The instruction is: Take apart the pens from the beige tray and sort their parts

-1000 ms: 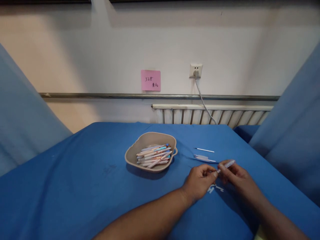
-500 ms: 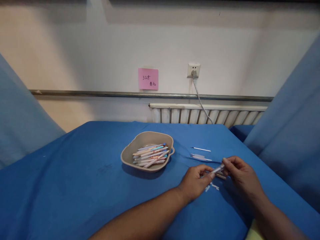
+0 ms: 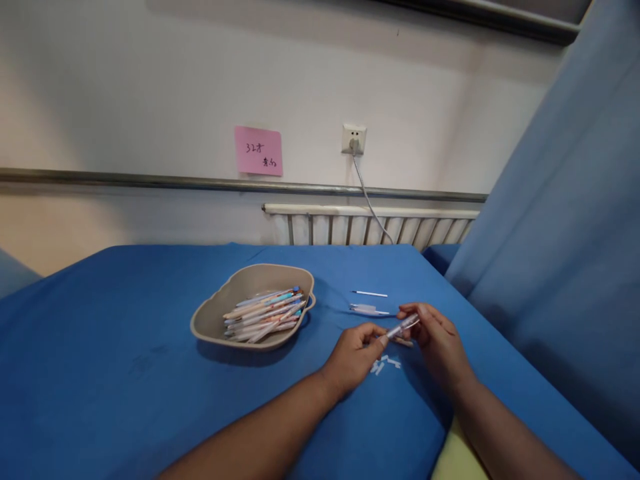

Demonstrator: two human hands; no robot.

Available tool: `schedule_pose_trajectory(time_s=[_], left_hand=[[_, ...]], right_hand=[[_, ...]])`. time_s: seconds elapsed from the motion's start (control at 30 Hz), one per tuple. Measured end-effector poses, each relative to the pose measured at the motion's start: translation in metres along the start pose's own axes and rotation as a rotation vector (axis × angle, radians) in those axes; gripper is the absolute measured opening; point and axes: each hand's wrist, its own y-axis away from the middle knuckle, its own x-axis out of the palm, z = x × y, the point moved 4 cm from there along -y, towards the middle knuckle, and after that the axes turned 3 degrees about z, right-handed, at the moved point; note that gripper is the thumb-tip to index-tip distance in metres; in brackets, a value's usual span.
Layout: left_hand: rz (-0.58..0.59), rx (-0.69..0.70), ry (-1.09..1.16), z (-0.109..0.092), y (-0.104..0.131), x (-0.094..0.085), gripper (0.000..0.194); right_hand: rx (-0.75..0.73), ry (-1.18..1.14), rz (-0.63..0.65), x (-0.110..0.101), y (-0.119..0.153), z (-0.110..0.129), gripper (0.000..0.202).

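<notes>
White bits (image 3: pixel 380 369): on the bench (image 3: pixel 100 380), nearest
Left hand (image 3: pixel 353 357): pinching one end of the pen (image 3: pixel 401 327)
Right hand (image 3: pixel 443 343): gripping its other end, toward the bench's right edge
Basket (image 3: pixel 213 321): holding more pens (image 3: pixel 265 317)
Thin white stick (image 3: pixel 373 294): near the far right corner

A metal rail (image 3: pixel 300 189) crosses the pale wall (image 3: pixel 305 73) above a radiator (image 3: pixel 340 211).

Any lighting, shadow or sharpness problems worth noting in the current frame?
Head view: uneven light, the wall warmer at lower left, greyer elsewhere; head view: soft shadows under the near edge of the basket and beside the right forearm; head view: fine detail is soft on the pen between the left hand and right hand, and on the small white pieces.
</notes>
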Motion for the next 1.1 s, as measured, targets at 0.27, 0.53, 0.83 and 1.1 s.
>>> schedule_pose_trajectory(time_s=[0.27,0.53,0.83,1.1], left_hand=[[0.029,0.038,-0.02,-0.004,0.001,-0.001,0.034],[0.069,0.163,-0.245,-0.023,0.007,-0.003,0.032],[-0.059,0.148,-0.546,-0.056,0.015,-0.03,0.028],[-0.285,-0.168,-0.874,-0.077,0.043,-0.164,0.033]], right_hand=[[0.043,0.093,-0.008,0.001,-0.004,-0.002,0.041],[-0.004,0.262,0.038,0.01,-0.001,0.003,0.041],[0.027,0.054,0.003,-0.001,-0.001,-0.001,0.053],[0.055,0.099,0.023,0.007,0.001,-0.002,0.051]])
